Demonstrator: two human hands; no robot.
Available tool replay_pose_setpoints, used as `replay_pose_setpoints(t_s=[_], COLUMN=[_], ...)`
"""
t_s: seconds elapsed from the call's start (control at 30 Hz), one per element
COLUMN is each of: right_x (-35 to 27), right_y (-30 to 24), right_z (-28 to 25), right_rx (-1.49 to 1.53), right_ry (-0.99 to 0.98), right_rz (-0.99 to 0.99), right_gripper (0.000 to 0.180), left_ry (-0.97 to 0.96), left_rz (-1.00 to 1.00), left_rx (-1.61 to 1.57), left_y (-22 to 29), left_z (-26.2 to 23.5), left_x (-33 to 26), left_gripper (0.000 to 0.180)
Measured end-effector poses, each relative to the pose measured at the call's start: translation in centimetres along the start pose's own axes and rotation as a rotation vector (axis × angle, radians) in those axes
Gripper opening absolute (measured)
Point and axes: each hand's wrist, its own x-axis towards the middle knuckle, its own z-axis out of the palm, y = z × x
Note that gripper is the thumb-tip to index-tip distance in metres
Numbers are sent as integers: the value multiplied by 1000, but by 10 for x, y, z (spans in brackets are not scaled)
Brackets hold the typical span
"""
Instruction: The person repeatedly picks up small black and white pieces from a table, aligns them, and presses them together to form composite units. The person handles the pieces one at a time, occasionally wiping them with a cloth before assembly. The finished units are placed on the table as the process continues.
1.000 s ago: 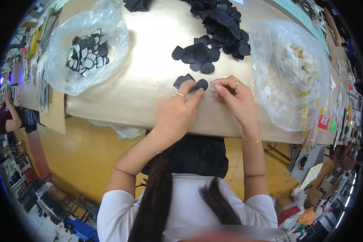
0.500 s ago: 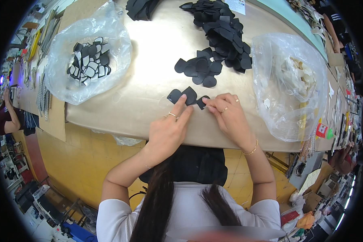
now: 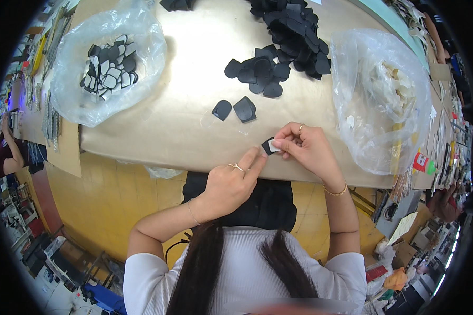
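Observation:
Near the front edge of the table, my right hand point(image 3: 301, 149) pinches a small black rounded patch point(image 3: 267, 146) with a white piece point(image 3: 274, 145) on its face. My left hand point(image 3: 231, 182) has its index and middle fingers stretched out, their tips at the lower left of that patch; whether they touch it I cannot tell. Two loose black patches, one rounded point(image 3: 222, 109) and one larger and more pointed point(image 3: 244, 109), lie on the table beyond my hands. Farther off are a small heap of black patches point(image 3: 260, 72) and a bigger pile point(image 3: 299, 37).
At the left an open clear plastic bag point(image 3: 151, 63) holds several black-and-white pieces point(image 3: 110, 67). Another clear bag point(image 3: 352, 142) with cream-coloured pieces point(image 3: 399, 86) stands at the right. Beside it lies a red bottle with a green cap point(image 3: 421, 163). More black pieces point(image 3: 176, 4) sit at the far edge.
Both hands have come nearer to me, away from the two loose black patches. My right hand has lifted and turned the small patch, and its white piece now shows.

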Motion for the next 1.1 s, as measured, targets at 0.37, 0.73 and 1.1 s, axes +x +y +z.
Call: replay_pose_setpoints(t_s=[0.37,0.73,1.1], right_x=[11,14,15], right_y=[-7,-11,-11], right_z=[2,2,4], right_rx=[-177,-286,-309], right_ry=[-103,-129,-109], right_rz=[-11,-17,-30], right_gripper=[19,19,18], left_ry=[-11,-7,-60], left_rz=[-9,-19,-54], left_rx=[38,29,39], left_y=[2,3,6], left_z=[5,5,5], left_x=[-5,-5,-4], left_gripper=[46,47,58])
